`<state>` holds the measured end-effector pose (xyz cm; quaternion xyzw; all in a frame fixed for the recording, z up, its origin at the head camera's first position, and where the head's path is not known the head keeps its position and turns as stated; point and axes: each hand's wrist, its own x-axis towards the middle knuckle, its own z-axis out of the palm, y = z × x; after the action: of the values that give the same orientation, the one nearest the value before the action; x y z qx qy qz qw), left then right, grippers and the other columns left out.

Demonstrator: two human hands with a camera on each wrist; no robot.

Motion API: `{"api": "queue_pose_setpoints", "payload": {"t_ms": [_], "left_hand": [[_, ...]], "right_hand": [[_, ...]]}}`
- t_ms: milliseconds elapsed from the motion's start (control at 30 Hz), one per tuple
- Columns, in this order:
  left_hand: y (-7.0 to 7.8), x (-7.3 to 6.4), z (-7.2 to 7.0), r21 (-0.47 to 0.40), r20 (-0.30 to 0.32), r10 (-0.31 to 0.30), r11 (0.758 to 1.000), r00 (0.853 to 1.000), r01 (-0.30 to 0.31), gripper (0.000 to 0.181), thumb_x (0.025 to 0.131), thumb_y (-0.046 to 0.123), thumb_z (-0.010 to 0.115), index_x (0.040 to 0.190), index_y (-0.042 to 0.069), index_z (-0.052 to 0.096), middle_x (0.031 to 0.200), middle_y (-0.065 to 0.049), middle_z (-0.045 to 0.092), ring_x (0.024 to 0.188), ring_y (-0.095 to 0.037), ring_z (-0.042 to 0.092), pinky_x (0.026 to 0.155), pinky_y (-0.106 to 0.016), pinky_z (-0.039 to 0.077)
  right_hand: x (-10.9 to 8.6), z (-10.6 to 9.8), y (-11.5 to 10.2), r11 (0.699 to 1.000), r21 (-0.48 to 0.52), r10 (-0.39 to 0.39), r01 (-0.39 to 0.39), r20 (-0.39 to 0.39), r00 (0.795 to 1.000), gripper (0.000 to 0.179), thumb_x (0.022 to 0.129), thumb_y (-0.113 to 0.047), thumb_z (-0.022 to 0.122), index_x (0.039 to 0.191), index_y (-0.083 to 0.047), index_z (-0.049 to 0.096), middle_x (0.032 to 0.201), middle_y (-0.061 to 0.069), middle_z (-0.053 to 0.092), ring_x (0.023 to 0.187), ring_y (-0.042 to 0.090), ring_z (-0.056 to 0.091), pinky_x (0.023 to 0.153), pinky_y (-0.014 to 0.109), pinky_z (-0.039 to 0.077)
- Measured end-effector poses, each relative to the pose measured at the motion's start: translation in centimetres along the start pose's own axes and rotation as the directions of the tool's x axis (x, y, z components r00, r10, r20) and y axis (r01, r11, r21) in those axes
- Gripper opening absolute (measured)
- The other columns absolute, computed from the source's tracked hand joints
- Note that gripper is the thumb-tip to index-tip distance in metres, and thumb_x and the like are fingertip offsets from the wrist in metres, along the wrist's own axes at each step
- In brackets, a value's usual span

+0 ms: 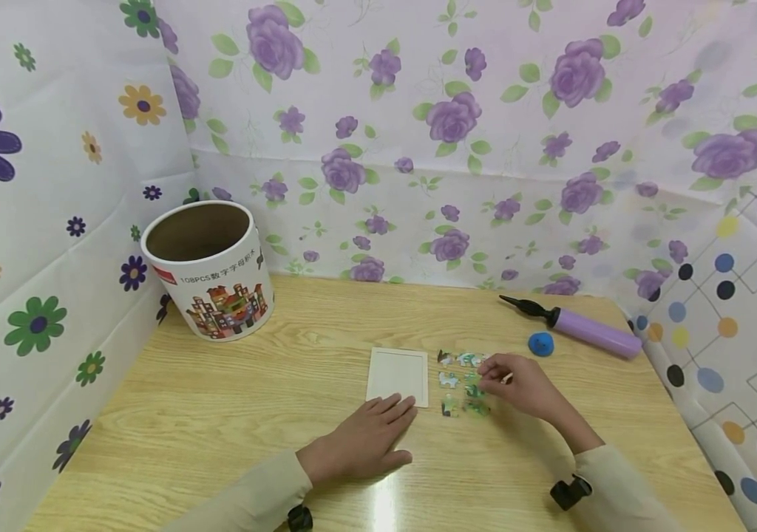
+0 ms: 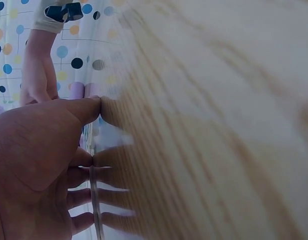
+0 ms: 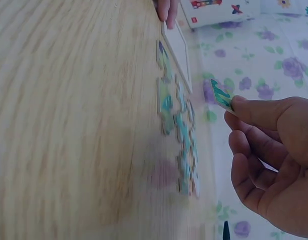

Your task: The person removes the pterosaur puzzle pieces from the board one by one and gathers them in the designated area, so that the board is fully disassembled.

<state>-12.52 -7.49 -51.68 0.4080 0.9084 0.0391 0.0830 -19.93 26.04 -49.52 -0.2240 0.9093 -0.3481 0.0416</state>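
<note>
A shallow white puzzle tray [image 1: 398,373] lies on the table with nothing in it. My left hand [image 1: 367,442] lies palm down, straight fingertips resting on the tray's near edge and thumb out on the wood. Right of the tray, several jigsaw pieces [image 1: 449,380] in green, white and blue lie in loose rows. Just above their right side hovers my right hand [image 1: 523,386]. Between thumb and forefinger it pinches one green-and-teal puzzle piece [image 3: 221,94], plain in the right wrist view. In the head view the right fingers cover part of the pieces.
At the back left stands a big white bucket [image 1: 222,284] with a printed label. A purple hand pump [image 1: 594,332] with a black nozzle lies back right, beside a small blue lump [image 1: 541,343]. Flowered cloth [image 1: 365,222] hangs behind the wooden table [image 1: 232,399].
</note>
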Motion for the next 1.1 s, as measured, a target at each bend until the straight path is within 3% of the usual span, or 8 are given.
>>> {"api": "queue_pose_setpoints", "payload": {"t_ms": [467, 800, 1100], "left_hand": [[-0.1, -0.1, -0.2, 0.008, 0.012, -0.011, 1.000, 1.000, 0.011, 0.072, 0.107, 0.056, 0.038, 0.163, 0.011, 0.028, 0.169, -0.004, 0.024, 0.156, -0.023, 0.023, 0.121, -0.043, 0.029], [-0.1, 0.0, -0.2, 0.001, -0.001, 0.006, 1.000, 1.000, -0.006, 0.071, 0.108, 0.054, 0.038, 0.162, 0.009, 0.029, 0.169, -0.006, 0.025, 0.155, -0.025, 0.024, 0.121, -0.044, 0.029], [-0.2, 0.2, 0.1, -0.008, 0.004, -0.003, 1.000, 1.000, 0.003, 0.072, 0.107, 0.055, 0.038, 0.162, 0.010, 0.028, 0.169, -0.005, 0.024, 0.156, -0.024, 0.023, 0.122, -0.043, 0.029]], "right_hand": [[-2.8, -1.3, 3.1, 0.998, -0.007, 0.061, -0.061, 0.023, 0.998, 0.016, 0.094, -0.021, 0.076, 0.107, -0.012, 0.073, 0.089, -0.009, 0.070, 0.081, 0.006, 0.065, 0.072, 0.028, 0.055], [-3.3, -0.8, 4.3, 0.994, 0.000, 0.108, -0.108, 0.035, 0.993, 0.011, 0.094, -0.019, 0.076, 0.103, -0.015, 0.075, 0.089, -0.008, 0.071, 0.080, 0.007, 0.064, 0.070, 0.027, 0.054], [-3.4, 0.0, 4.3, 0.995, -0.029, 0.095, -0.094, 0.026, 0.995, 0.007, 0.094, -0.016, 0.075, 0.101, -0.017, 0.074, 0.086, -0.010, 0.069, 0.078, 0.005, 0.063, 0.069, 0.027, 0.054]]}}
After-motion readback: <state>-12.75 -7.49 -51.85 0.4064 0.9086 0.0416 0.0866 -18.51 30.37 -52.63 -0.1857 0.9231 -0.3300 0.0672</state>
